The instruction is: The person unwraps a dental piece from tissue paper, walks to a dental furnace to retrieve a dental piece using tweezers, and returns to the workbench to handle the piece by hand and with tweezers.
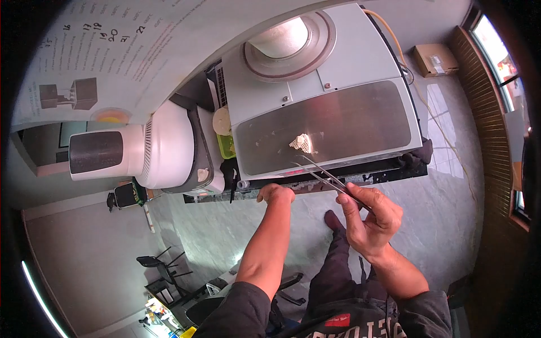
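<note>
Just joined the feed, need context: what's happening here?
A person stands at a machine, right hand holding tweezers. The tips are just short of a small, pale, mesh-textured piece lying on the metal plate. The left hand is at the bench's front edge; whether it grips anything isn't clear.

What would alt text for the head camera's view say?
A right hand holds long metal tweezers, open, near a small whitish textured piece on a gray machine's flat metal top; the left hand rests by its front edge.
</note>
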Action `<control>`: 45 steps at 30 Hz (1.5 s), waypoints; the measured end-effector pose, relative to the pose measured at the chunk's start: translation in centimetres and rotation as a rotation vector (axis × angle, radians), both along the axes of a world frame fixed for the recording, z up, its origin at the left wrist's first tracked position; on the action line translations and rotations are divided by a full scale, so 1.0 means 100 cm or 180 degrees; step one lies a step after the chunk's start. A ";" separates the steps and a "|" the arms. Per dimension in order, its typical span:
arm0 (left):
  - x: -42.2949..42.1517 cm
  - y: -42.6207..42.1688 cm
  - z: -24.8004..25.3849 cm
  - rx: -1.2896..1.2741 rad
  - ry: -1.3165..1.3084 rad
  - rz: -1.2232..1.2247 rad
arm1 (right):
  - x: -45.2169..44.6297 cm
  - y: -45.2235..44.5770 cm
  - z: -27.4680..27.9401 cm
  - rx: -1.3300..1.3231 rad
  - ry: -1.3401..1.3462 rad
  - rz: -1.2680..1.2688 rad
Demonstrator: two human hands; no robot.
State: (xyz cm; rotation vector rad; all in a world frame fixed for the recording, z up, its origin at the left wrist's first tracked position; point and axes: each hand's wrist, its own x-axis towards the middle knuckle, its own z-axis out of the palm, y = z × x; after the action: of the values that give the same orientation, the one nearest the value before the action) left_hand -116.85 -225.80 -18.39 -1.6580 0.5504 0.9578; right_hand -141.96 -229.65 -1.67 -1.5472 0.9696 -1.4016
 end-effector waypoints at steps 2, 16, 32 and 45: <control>0.003 0.001 -0.007 0.0098 -0.0010 0.0125 | -0.003 0.000 0.001 0.0066 0.0018 0.0008; -0.002 0.001 -0.005 0.0128 -0.0041 -0.0202 | -0.018 0.001 0.001 0.0016 0.0054 -0.0122; -0.005 -0.001 0.007 -0.0046 -0.0051 -0.0303 | 0.007 -0.002 0.004 -0.0153 -0.0089 -0.0099; -0.002 -0.001 -0.002 0.0126 -0.0039 -0.0305 | -0.002 -0.002 0.002 -0.0088 -0.0052 -0.0137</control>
State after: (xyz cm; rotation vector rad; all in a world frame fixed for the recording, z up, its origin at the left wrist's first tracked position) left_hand -117.06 -225.86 -18.56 -1.5870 0.5935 0.8829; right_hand -142.16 -229.80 -1.49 -1.5410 0.9827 -1.4609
